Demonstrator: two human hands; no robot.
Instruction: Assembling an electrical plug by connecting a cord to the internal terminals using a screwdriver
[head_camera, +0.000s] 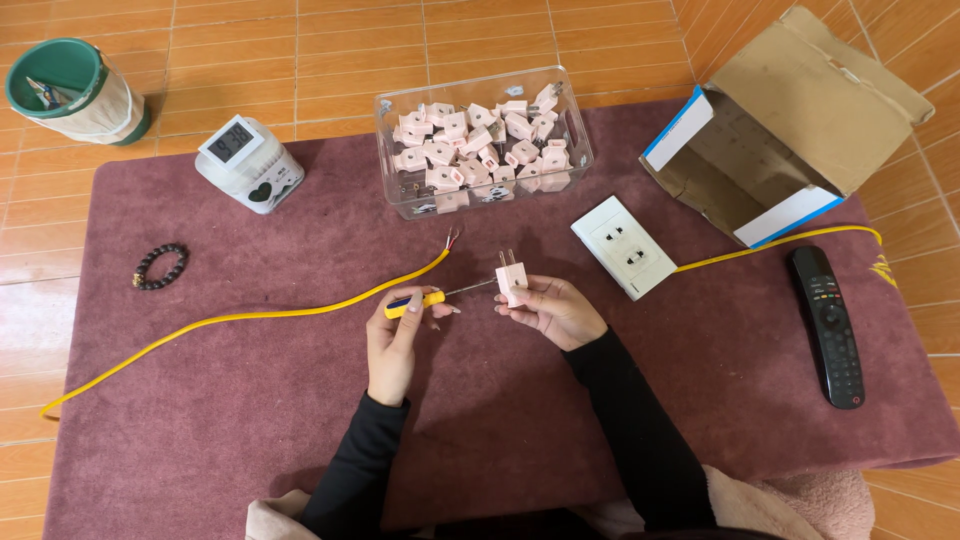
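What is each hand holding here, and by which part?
The left hand holds a small screwdriver by its yellow handle; the right hand grips a pink plug by its body.

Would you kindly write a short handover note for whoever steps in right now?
Left hand: fingers grip a yellow-handled screwdriver, tip at the plug.
Right hand: holds one pink plug, prongs up.
The yellow cable lies on the mat, bare wire ends near the plug, not attached.
Clear tub of more pink plugs behind; white wall socket to the right.
Done: plug picked up, screwdriver applied.
Left: cable not yet joined to this plug, judging by its loose end.
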